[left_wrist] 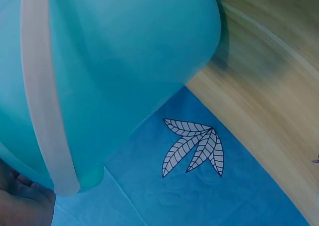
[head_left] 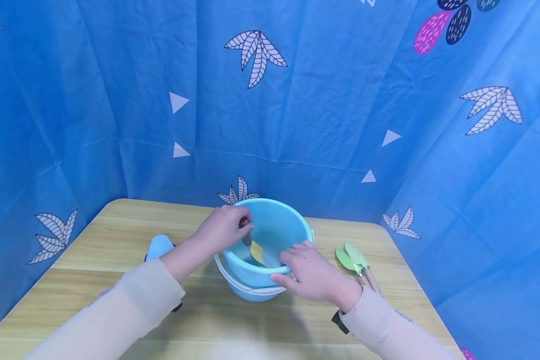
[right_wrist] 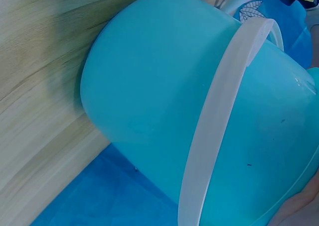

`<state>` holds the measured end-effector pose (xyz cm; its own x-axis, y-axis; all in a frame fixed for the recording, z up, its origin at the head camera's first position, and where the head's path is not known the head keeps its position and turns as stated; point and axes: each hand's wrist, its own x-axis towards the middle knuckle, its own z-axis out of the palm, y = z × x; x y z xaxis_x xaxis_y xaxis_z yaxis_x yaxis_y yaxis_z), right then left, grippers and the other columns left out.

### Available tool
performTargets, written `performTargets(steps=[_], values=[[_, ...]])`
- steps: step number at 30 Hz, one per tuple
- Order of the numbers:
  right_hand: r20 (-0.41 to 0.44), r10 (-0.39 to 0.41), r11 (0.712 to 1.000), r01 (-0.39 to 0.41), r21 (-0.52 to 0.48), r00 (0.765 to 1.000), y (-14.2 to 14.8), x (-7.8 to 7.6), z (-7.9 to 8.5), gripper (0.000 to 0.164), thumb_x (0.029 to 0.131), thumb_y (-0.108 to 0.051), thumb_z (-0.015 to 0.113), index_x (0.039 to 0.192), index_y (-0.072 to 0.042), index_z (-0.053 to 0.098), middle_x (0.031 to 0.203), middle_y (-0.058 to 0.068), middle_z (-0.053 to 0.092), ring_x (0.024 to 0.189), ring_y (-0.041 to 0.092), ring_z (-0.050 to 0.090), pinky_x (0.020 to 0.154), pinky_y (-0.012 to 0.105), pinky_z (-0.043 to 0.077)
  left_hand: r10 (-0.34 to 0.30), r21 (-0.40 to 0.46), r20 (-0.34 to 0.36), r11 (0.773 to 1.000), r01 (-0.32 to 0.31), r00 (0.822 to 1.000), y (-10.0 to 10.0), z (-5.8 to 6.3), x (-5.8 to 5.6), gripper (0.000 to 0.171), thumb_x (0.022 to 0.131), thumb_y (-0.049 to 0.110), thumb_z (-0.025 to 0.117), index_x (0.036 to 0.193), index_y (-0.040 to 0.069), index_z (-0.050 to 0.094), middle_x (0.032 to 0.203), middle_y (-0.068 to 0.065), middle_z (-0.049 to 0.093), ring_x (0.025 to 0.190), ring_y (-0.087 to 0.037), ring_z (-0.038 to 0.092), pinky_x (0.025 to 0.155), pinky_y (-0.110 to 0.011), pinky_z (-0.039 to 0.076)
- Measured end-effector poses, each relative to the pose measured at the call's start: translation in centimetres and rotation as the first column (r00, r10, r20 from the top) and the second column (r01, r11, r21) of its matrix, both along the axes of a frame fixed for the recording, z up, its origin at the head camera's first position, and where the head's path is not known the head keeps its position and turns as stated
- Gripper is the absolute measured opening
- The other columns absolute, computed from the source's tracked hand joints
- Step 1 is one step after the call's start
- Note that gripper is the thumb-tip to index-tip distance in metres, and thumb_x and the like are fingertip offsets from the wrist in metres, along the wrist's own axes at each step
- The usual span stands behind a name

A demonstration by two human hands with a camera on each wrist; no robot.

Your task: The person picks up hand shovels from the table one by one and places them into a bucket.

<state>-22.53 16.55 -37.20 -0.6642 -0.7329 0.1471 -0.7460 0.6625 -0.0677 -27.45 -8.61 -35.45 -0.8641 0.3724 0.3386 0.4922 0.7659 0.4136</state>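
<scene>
A light blue bucket (head_left: 243,272) stands upright on the wooden table, its white handle (head_left: 270,290) hanging down the near side. My left hand (head_left: 225,227) is over the bucket's left rim, gripping the brown handle of a small yellow trowel (head_left: 256,251) whose blade points down inside. On the near right, my right hand (head_left: 312,272) holds the rim, thumb outside and fingers over the edge. Both wrist views are mostly filled by the bucket's outer wall; only a bit of the left hand (left_wrist: 25,201) and right hand (right_wrist: 304,206) shows there.
Two green trowels (head_left: 357,257) with wooden handles lie together on the table (head_left: 234,325), right of the bucket. A light blue rounded object (head_left: 159,246) sits on the left, partly hidden by my left forearm. Blue patterned cloth (head_left: 270,125) hangs behind and along both sides.
</scene>
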Motion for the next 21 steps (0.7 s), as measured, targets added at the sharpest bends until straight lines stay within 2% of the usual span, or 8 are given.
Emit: performTargets(steps=[7,21], values=[[-0.011,0.003,1.000,-0.003,0.000,1.000,0.1,0.0,0.0,0.045,0.101,-0.060,0.042,0.081,-0.021,0.052,0.069,-0.011,0.041,0.074,0.009,0.042,0.082,0.032,0.033,-0.030,-0.028,0.013,0.999,0.030,0.999,0.6,0.0,-0.7,0.010,0.093,0.023,0.074,0.095,0.014,0.071,0.075,0.006,0.059,0.069,-0.014,0.054,0.066,-0.029,0.047],[-0.017,0.015,1.000,-0.015,-0.011,1.000,0.2,-0.2,-0.1,0.051,0.101,-0.062,0.040,0.080,-0.018,0.055,0.067,-0.011,0.039,0.072,0.008,0.041,0.081,0.032,0.032,-0.078,-0.068,0.088,0.994,0.084,0.993,1.2,0.0,-1.5,0.012,0.092,0.024,0.074,0.087,0.017,0.066,0.073,0.006,0.058,0.070,-0.014,0.053,0.066,-0.030,0.046]])
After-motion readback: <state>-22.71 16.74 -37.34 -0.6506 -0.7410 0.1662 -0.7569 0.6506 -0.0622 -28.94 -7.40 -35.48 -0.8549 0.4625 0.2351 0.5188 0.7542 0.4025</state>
